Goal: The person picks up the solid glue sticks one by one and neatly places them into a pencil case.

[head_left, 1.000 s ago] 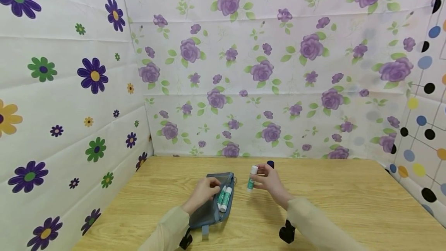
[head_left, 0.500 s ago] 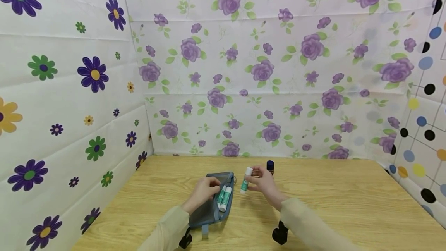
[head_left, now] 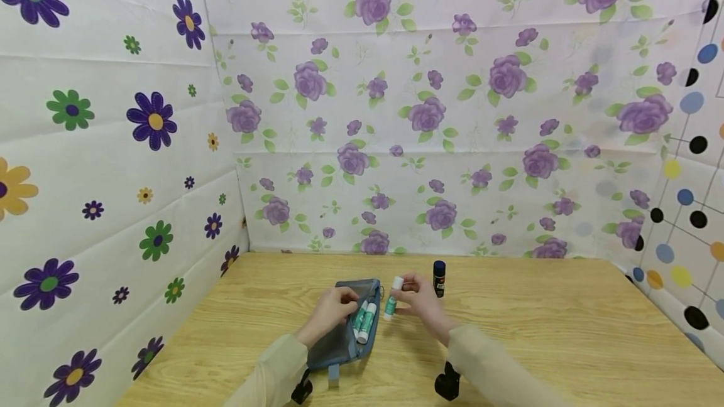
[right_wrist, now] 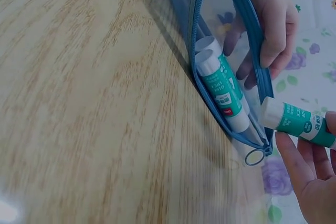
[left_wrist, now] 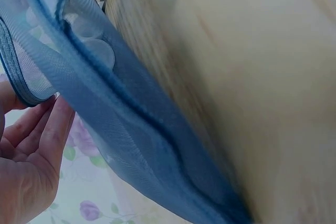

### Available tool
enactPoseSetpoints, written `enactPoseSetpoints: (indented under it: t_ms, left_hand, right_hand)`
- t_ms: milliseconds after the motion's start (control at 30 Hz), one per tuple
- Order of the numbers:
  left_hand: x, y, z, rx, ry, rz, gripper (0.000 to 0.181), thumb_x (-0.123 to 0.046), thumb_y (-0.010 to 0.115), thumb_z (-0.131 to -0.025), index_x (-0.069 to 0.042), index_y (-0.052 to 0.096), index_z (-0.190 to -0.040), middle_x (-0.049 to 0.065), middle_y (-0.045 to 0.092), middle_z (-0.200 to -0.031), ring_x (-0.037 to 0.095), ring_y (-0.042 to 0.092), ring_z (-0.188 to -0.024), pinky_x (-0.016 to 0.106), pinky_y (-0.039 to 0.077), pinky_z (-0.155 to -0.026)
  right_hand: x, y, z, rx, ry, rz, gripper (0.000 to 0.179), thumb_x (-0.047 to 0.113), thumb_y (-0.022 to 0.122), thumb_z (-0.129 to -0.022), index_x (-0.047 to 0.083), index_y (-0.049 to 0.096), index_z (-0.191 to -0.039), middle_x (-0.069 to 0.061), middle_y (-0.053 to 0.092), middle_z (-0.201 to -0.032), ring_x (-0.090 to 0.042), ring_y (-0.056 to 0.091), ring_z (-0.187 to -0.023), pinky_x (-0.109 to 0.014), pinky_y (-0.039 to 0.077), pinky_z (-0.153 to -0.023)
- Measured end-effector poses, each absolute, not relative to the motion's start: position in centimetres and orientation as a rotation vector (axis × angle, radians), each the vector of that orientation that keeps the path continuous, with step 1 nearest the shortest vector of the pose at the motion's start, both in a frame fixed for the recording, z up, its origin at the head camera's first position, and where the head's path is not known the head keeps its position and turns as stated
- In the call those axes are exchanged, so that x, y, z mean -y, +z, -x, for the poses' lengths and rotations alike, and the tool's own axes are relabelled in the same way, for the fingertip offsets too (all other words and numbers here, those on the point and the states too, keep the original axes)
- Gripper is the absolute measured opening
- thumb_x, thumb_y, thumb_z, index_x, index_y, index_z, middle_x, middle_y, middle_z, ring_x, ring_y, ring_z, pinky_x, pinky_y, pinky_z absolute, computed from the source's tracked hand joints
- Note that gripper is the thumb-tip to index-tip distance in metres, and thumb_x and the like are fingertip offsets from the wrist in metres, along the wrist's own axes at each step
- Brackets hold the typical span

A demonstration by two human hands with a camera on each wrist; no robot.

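Observation:
A blue mesh zipper pouch (head_left: pixel 334 349) lies unzipped on the table, with two green-and-white glue sticks (right_wrist: pixel 223 90) side by side inside it. The left hand (head_left: pixel 332 314) pinches the pouch's zippered edge between thumb and fingers, as the left wrist view also shows. A third glue stick (head_left: pixel 391 300), white-capped with a green label, is in the right hand (head_left: pixel 423 303), gripped between thumb and fingertips. It tilts a little, just right of the pouch's opening and apart from the two inside.
A dark blue-capped black tube (head_left: pixel 438 279) stands upright behind the right hand on the wooden table (head_left: pixel 537 325). Flowered cloth walls (head_left: pixel 396 193) rise at the table's back and left side. A metal ring (right_wrist: pixel 254 157) hangs at the pouch's far end.
The right hand has moved left toward the pouch with the glue stick, uncovering the dark tube behind it. The left hand and the pouch have stayed in place.

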State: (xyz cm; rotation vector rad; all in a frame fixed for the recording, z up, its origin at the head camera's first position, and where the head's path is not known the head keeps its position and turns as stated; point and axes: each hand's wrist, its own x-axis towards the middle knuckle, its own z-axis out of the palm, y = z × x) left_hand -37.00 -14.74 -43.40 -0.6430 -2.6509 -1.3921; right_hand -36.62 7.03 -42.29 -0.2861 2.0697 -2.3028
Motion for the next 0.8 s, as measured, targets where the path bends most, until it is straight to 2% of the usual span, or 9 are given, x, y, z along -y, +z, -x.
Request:
enactPoseSetpoints:
  t_ms: [133, 433, 800]
  left_hand:
    - [14.8, -43.4, 37.0, 2.645, -1.389, 0.652, 0.015, -0.002, 0.055, -0.086, 0.004, 0.063, -0.098, 0.004, 0.058, -0.081, 0.014, 0.054, -0.061, 0.033, 0.049, -0.049]
    - [14.7, -43.4, 37.2, 2.656, -1.382, 0.624, 0.015, -0.003, 0.055, -0.086, 0.002, 0.064, -0.097, 0.003, 0.058, -0.083, 0.013, 0.054, -0.062, 0.028, 0.048, -0.048]
    - [14.6, -43.2, 37.1, 2.668, -1.390, 0.622, 0.015, -0.003, 0.054, -0.087, 0.002, 0.063, -0.097, 0.003, 0.058, -0.083, 0.014, 0.054, -0.059, 0.031, 0.048, -0.048]
  right_hand:
    - [-6.8, -42.6, 36.5, -2.054, -2.278, 0.288, 0.033, 0.001, 0.061, -0.085, -0.010, 0.044, -0.111, -0.017, 0.048, -0.095, -0.026, 0.055, -0.083, -0.051, 0.045, -0.076]
    - [-6.3, -42.7, 36.3, -1.995, -2.234, 0.271, 0.030, 0.001, 0.060, -0.085, -0.011, 0.044, -0.108, -0.017, 0.050, -0.092, -0.027, 0.057, -0.081, -0.050, 0.046, -0.074]
    - [-5.7, -43.1, 36.2, -2.009, -2.161, 0.196, 0.035, 0.004, 0.060, -0.086, -0.014, 0.042, -0.110, -0.019, 0.050, -0.093, -0.027, 0.059, -0.080, -0.046, 0.047, -0.076]
